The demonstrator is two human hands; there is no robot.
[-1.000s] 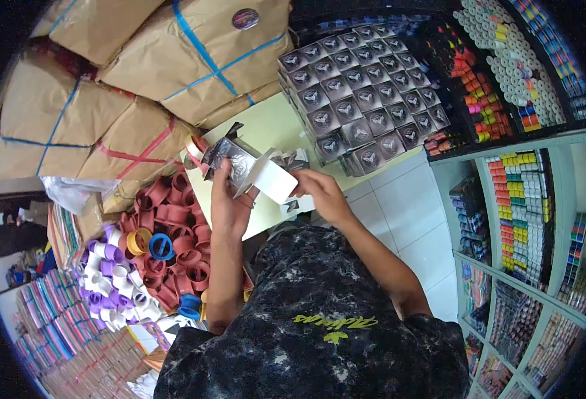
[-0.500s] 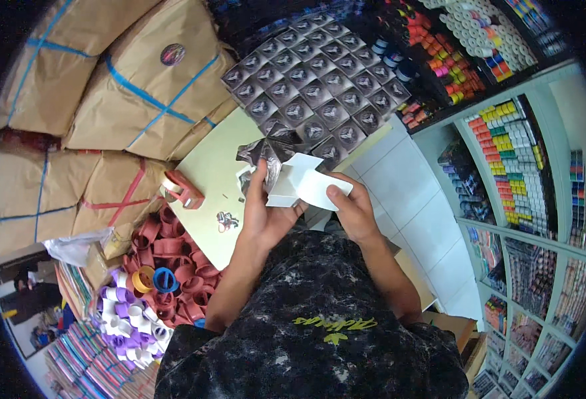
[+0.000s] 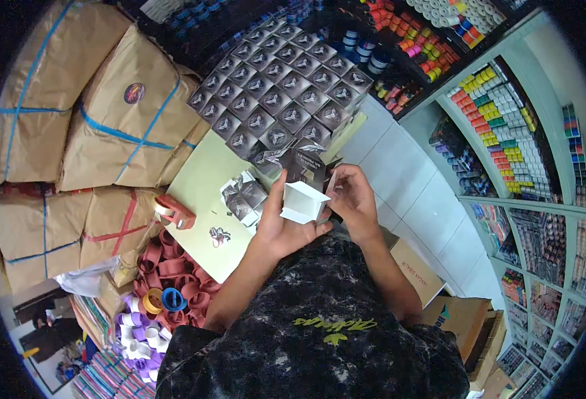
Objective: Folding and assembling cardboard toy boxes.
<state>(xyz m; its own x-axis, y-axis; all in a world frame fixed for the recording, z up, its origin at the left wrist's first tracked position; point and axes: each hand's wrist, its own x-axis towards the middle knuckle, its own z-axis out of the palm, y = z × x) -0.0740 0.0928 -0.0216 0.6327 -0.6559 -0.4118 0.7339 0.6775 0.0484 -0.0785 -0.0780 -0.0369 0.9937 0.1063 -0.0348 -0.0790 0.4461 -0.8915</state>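
Stockroom, pale green board (image 3: pixel 203 199) below: left hand (image 3: pixel 281 229) cupped white carton (image 3: pixel 304 201), open side up; right hand (image 3: pixel 351 199) fingers pinched its right flap.

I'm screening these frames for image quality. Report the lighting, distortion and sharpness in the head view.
Head view: bright, even light with soft shadows; strong fisheye bending of the shelves toward a black rim; the left hand, right hand and small white box are fairly sharp at centre; the brown paper parcels soften toward the edge; faint sheen on the grey boxes.
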